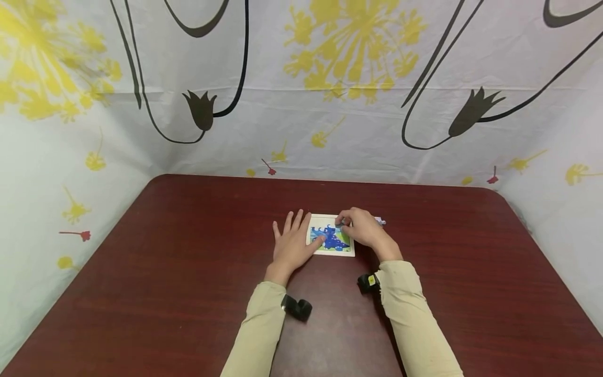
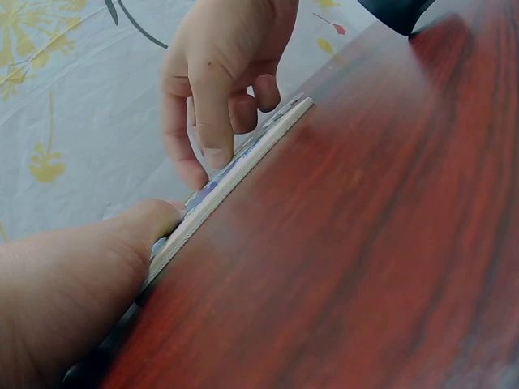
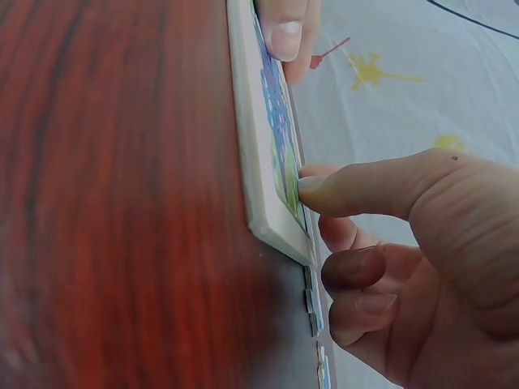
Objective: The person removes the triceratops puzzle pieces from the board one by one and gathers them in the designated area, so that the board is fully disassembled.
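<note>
A small jigsaw puzzle in a pale frame [image 1: 331, 253] lies flat on the table, its picture [image 1: 333, 240] showing a blue dinosaur on green. My left hand [image 1: 292, 246] is spread at the frame's left side, with the thumb [image 2: 162, 215] resting over the picture's edge. From the right, my right hand [image 1: 361, 228] reaches over the upper right part of the puzzle. Its thumb [image 3: 324, 190] and index finger pinch a small dark bluish puzzle piece [image 1: 339, 225], mostly hidden by the fingers. The other right fingers are curled.
Loose puzzle pieces [image 1: 380, 221] lie just right of the frame, partly behind the right hand. The dark red wooden table [image 1: 198, 262] spreads around. A white cloth with yellow flowers [image 1: 301, 136] hangs behind it. Each wrist wears a black camera [image 1: 298, 309].
</note>
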Motion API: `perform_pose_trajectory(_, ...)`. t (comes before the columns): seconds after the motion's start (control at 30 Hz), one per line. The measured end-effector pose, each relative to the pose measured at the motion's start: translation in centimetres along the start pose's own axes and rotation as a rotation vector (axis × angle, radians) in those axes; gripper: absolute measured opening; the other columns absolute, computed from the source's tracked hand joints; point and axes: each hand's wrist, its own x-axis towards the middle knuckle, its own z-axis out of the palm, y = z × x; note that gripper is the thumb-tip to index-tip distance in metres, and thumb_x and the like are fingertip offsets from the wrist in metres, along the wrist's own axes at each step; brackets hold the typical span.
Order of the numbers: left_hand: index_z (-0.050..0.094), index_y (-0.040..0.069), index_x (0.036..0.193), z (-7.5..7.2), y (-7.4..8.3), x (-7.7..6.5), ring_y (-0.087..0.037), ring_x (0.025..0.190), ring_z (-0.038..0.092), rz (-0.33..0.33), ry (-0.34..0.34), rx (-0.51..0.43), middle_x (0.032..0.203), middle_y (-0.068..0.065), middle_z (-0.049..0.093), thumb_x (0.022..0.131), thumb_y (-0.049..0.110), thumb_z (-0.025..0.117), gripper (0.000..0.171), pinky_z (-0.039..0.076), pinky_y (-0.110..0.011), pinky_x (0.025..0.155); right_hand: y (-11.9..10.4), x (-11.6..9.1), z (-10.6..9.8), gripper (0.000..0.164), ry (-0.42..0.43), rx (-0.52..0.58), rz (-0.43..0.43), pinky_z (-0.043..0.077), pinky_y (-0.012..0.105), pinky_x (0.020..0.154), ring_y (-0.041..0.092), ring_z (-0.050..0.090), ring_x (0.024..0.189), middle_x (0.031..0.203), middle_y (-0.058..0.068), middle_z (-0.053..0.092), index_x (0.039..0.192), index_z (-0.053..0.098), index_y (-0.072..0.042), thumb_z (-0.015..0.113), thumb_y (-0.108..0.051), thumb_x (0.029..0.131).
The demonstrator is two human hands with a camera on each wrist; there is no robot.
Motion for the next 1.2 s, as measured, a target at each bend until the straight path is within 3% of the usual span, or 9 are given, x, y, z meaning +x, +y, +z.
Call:
perform_pose_trajectory(0.47, 0.026, 0.018, 0.149, -0.14, -0.12, -0.13, -0.027, 0.141, 0.007, -0.004, 0.013, 0.001, 0.153, -0.005, 0.02, 0.088, 0.06, 0.045, 0.076, -0.003, -0.059, 0.105, -0.36, 0.13, 0.21, 0.013, 0.012, 0.02, -0.005, 0.044, 0.036, 0.064, 0.022, 0.051, 0.074, 0.087, 0.01, 0.054, 0.094, 0.066, -0.005, 0.058, 0.001, 0.086)
perform_pose_trajectory(0.7, 0.026, 0.018, 0.149, 0.08, -0.03, -0.07, -0.027, 0.141, 0.007, 0.003, 0.007, -0.002, 0.153, -0.005, 0.019, 0.088, 0.06, 0.045, 0.076, -0.003, -0.059, 0.105, -0.28, -0.24, 0.18, 0.011, 0.037, -0.01, 0.017, 0.042, 0.038, 0.069, 0.022, 0.048, 0.073, 0.104, 0.013, 0.045, 0.094, 0.068, -0.01, 0.061, -0.005, 0.087)
perform_pose_trajectory(0.87, 0.027, 0.017, 0.149, 0.05, -0.05, -0.12, -0.027, 0.141, 0.007, 0.003, 0.011, -0.009, 0.153, -0.005, 0.019, 0.088, 0.06, 0.046, 0.076, -0.003, -0.059, 0.105, -0.24, -0.17, 0.22, 0.011, 0.041, -0.022, -0.004, 0.043, 0.039, 0.072, 0.023, 0.051, 0.079, 0.106, 0.012, 0.048, 0.094, 0.068, -0.009, 0.062, -0.005, 0.087)
perform_pose_trajectory(1.0, 0.026, 0.017, 0.149, -0.06, -0.02, -0.13, -0.027, 0.141, 0.007, 0.005, 0.012, -0.011, 0.153, -0.005, 0.019, 0.088, 0.06, 0.046, 0.076, -0.003, -0.059, 0.105, -0.36, -0.18, 0.12, 0.015, 0.046, -0.004, 0.011, 0.045, 0.041, 0.074, 0.025, 0.053, 0.086, 0.105, 0.013, 0.052, 0.101, 0.065, -0.005, 0.062, -0.005, 0.086)
perform_pose_trajectory(1.2, 0.026, 0.018, 0.149, 0.03, 0.02, -0.04, -0.026, 0.141, 0.007, 0.0, 0.002, 0.005, 0.153, -0.005, 0.019, 0.088, 0.061, 0.045, 0.077, -0.002, -0.059, 0.105, -0.51, -0.26, -0.02, 0.035, 0.043, 0.026, 0.045, 0.046, 0.045, 0.081, 0.031, 0.055, 0.097, 0.112, 0.018, 0.051, 0.119, 0.056, 0.001, 0.064, -0.007, 0.085)
